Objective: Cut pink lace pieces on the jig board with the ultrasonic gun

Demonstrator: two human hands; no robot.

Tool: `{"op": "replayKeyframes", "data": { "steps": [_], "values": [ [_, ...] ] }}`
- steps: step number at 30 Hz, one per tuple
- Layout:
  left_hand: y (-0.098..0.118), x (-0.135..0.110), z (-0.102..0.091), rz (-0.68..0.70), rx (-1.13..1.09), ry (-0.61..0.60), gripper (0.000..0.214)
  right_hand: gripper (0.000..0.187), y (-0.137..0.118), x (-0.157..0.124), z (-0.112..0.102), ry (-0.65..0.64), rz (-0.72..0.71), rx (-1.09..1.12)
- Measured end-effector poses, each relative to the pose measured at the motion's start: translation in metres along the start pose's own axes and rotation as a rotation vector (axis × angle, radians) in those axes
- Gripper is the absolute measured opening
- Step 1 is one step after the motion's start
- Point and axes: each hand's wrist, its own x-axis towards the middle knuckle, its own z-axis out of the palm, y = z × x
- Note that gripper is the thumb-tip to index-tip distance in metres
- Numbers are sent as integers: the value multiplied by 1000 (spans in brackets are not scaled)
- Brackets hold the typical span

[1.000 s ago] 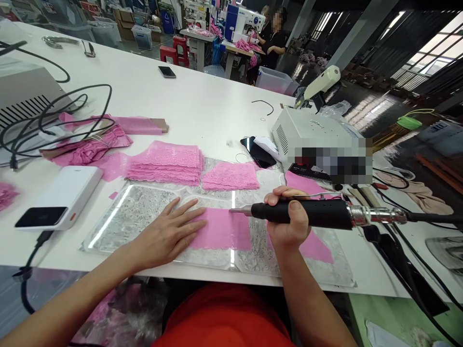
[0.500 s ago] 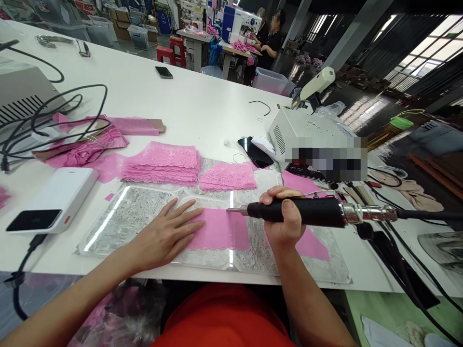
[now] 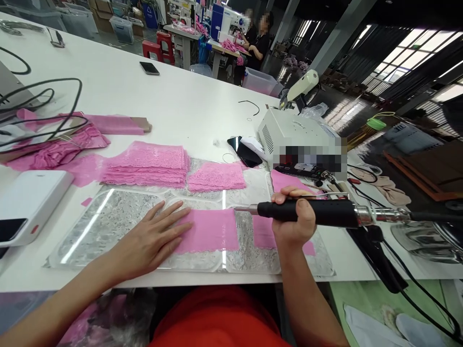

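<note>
In the head view, your left hand [image 3: 155, 236] lies flat and palm down at the centre left of the frame, its fingers spread wide and holding nothing. Its fingertips rest on the left part of a pink fabric piece [image 3: 213, 231], which lies flat just below the middle of the frame. Your right hand [image 3: 294, 224], right of centre, is wrapped around the black handle of a pen-like tool [image 3: 329, 213]. The tool lies nearly level across the frame, its metal tip pointing left at the upper right corner of the fabric; you cannot tell whether the two touch.

Under the fabric is a shiny, grey-mottled board [image 3: 104, 217], set along the near edge of the white desk [image 3: 188, 106]. A second pink piece [image 3: 262, 233] lies to the right, partly covered by your right hand. Above your left hand sits a tall stack of pink lace [image 3: 144, 161], with a lower stack [image 3: 217, 177] just right of it. A white power bank [image 3: 39, 197] is at the left edge, a grey box [image 3: 296, 127] is at the upper right of centre, and a phone [image 3: 149, 68] lies at the upper left.
</note>
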Motion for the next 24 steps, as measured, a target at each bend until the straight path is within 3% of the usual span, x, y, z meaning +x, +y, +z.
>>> {"op": "replayKeyframes", "data": {
  "steps": [17,24],
  "values": [
    [0,0,0,-19,-8,-45,45,6,6,-2,-1,-89,-18,14],
    [1,2,-4,16,-9,-45,45,10,0,1,-7,-46,-17,51]
  ]
}}
